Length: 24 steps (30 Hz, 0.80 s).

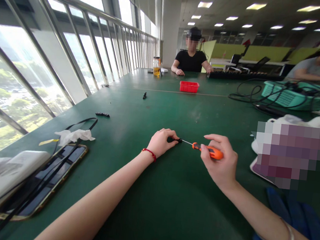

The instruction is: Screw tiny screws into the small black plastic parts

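Near the middle of the green table (149,111), my left hand (161,142) pinches a small black part (178,140) between thumb and fingers. Most of that part is hidden by the fingers, so its kind does not show. My right hand (221,161) grips the orange and black handle of a screwdriver (213,152). Its thin metal shaft points left, and the tip meets the black part or lies right at it. Two more dark pieces rest farther off: a long black piece (102,114) to the left and a short black piece (144,95) beyond my left hand.
A red tray (189,86) stands toward the far side, before a seated person (191,58). At left lie a phone (51,181), cables and a crumpled tissue (74,137). Blue gloves (291,208) lie by my right forearm; a turquoise basket (289,97) with cables is behind.
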Each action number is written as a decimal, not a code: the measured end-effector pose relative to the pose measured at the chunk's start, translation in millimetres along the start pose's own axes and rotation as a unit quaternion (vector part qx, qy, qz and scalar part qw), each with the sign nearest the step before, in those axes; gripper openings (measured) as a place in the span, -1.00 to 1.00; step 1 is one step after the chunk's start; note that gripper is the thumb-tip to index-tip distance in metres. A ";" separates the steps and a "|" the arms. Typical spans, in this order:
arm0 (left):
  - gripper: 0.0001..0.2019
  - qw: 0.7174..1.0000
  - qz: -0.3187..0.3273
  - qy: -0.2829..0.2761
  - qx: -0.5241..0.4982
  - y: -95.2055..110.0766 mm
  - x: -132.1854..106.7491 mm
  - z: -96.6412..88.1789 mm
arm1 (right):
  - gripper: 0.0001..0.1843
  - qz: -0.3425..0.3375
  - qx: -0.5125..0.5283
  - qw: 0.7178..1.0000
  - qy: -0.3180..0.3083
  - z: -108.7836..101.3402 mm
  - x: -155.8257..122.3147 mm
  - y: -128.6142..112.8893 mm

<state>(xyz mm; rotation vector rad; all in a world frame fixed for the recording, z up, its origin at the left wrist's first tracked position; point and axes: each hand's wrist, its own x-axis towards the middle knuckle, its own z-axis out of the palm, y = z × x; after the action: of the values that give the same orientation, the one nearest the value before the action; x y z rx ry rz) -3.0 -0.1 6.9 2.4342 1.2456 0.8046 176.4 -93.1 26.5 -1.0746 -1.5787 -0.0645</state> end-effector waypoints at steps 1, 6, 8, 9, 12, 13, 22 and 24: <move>-0.92 1.000 0.000 0.000 0.000 0.0 0.1 0.0 | -0.71 -0.010 0.007 1.000 0.014 0.3 -0.2 0.4; -0.92 1.000 0.000 0.002 -0.003 -0.3 0.4 0.2 | -0.68 0.042 0.012 0.999 -0.016 1.0 -2.5 -0.1; -0.92 1.000 0.000 0.003 -0.004 -0.5 0.3 0.4 | -0.81 0.045 0.002 0.998 -0.034 0.9 -2.9 -0.7; -0.92 1.000 0.000 0.003 -0.004 -0.6 0.3 0.5 | -0.81 0.032 0.002 0.999 -0.028 1.0 -2.8 -0.7; -0.92 1.000 0.000 0.005 -0.007 -1.0 0.4 1.0 | -0.59 -0.008 0.021 1.000 0.015 1.7 -1.9 0.3; -0.92 1.000 0.000 0.006 -0.008 -1.2 0.4 1.2 | -0.53 -0.006 0.024 1.000 0.019 1.9 -1.8 0.7; -0.93 1.000 0.001 0.005 -0.007 -1.4 0.9 1.1 | -0.60 -0.009 0.016 1.000 0.009 1.9 -3.7 0.5; -0.93 1.000 0.001 0.004 -0.007 -1.1 1.0 0.8 | -0.47 -0.002 0.025 1.000 0.016 2.2 -3.5 0.4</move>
<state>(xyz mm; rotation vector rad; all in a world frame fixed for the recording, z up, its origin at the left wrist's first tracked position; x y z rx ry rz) -2.8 1.4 6.1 2.4231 1.2358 0.8219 174.7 -93.7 22.8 -1.0282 -1.5464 -0.0439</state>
